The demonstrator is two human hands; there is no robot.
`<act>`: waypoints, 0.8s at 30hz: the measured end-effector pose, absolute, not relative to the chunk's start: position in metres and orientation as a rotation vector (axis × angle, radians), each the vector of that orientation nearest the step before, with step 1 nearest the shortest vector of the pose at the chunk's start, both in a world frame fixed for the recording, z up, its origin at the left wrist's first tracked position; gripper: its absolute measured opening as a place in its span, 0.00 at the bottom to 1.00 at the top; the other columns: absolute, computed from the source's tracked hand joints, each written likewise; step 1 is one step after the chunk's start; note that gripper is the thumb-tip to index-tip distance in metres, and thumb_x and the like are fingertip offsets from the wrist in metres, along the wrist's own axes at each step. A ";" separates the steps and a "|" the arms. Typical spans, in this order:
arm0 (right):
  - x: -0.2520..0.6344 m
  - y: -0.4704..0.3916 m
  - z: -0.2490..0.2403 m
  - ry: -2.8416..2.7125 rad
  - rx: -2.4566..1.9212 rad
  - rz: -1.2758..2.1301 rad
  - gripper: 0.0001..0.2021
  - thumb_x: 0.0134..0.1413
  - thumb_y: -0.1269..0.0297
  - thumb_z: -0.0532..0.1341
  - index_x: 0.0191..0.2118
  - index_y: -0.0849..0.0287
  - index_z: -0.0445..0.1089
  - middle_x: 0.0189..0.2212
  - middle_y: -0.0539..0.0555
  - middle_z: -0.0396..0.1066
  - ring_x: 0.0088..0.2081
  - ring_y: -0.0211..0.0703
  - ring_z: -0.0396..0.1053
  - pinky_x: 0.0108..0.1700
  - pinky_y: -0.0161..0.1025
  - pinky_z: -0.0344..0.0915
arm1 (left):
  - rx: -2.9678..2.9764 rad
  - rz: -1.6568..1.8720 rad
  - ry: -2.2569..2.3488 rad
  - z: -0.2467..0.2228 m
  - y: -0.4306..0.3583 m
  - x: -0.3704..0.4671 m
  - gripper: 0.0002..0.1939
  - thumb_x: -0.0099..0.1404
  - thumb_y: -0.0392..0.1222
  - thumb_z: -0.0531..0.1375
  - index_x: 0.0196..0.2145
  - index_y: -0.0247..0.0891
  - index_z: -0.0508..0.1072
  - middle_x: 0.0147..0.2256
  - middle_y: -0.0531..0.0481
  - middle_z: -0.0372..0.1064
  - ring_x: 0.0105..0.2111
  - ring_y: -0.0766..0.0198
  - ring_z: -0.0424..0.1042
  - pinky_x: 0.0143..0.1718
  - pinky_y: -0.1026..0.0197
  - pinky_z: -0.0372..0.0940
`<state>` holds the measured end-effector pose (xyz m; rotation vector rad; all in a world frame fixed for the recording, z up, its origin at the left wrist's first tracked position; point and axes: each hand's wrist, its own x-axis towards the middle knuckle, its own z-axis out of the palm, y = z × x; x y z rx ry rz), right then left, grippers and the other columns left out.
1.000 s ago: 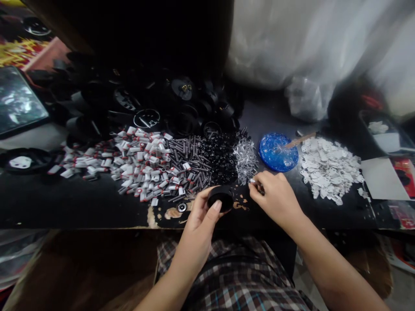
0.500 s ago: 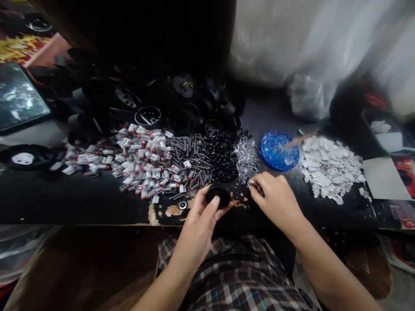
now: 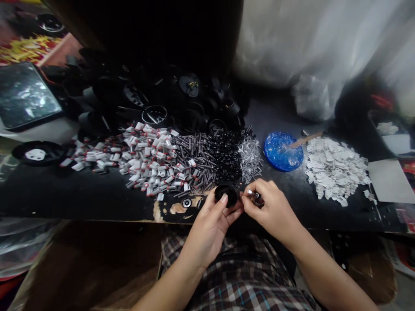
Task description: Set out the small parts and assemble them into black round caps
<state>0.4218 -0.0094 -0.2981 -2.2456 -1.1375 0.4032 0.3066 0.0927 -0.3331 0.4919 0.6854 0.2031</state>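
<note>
My left hand (image 3: 212, 218) holds a round black cup-like part (image 3: 227, 195), thumb pressed inside it and fingers beneath. Close to its right edge, my right hand (image 3: 267, 203) pinches small metal and dark pieces (image 3: 256, 195), too small to identify. Behind the hands lie a pile of small silver pieces (image 3: 250, 159), a pile of small black parts (image 3: 225, 153) and a heap of springs (image 3: 197, 151). Grey-white sleeves with red ends (image 3: 155, 160) are heaped to the left.
A blue dish (image 3: 282, 151) with a wooden stick (image 3: 306, 139) stands right of the silver pieces. White flat parts (image 3: 335, 168) are piled farther right. Black round housings (image 3: 191, 86) crowd the back. A small ring (image 3: 186, 203) lies near the table's front edge (image 3: 123, 220).
My right hand has come in against the right side of the black part, which my left hand still holds. The whole view has shifted slightly, with the table items appearing farther right.
</note>
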 end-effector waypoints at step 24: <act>0.418 -0.007 -0.288 -1.486 -2.207 0.085 0.08 0.60 0.73 0.56 0.33 0.60 0.71 0.28 0.51 0.73 0.31 0.39 0.66 0.39 0.43 0.52 | 0.758 0.247 0.626 -0.341 0.085 0.298 0.17 0.60 0.45 0.68 0.47 0.47 0.76 0.28 0.57 0.70 0.35 0.69 0.74 0.51 0.63 0.69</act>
